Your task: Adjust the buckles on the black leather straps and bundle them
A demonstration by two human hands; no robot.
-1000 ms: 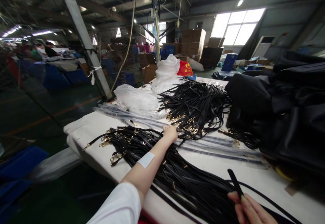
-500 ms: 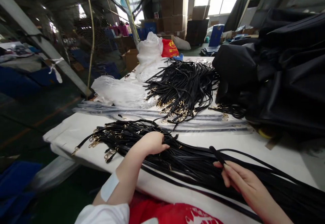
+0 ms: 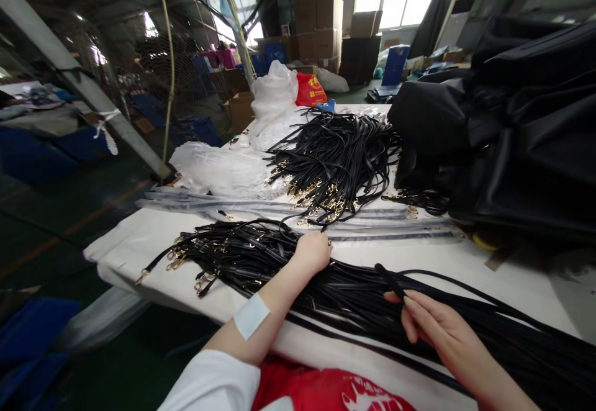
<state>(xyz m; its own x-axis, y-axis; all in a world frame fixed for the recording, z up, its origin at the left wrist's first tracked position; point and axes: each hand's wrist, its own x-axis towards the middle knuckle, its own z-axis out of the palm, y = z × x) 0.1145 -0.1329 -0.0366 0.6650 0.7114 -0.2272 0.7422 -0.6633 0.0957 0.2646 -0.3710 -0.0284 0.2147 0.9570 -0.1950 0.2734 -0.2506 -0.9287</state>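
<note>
A long bundle of black straps [image 3: 261, 256] with gold clasps at the left end lies across the white table [image 3: 135, 243] in front of me. My left hand [image 3: 313, 251] rests on top of this bundle with its fingers curled down into the straps. My right hand [image 3: 433, 327] is closed on a single black strap [image 3: 390, 279], pinching it between thumb and fingers just above the bundle's right part. A white patch sits on my left forearm.
A second heap of black straps [image 3: 339, 156] with gold clasps lies further back. Flat clear sleeves [image 3: 261, 207] lie between the two heaps. White plastic bags [image 3: 223, 169] sit at the back left, a pile of black bags [image 3: 512, 131] at the right. The table's left edge drops to the floor.
My left hand moved a little to the right and further back along the near bundle. My right hand kept hold of the single strap and shifted slightly left.
</note>
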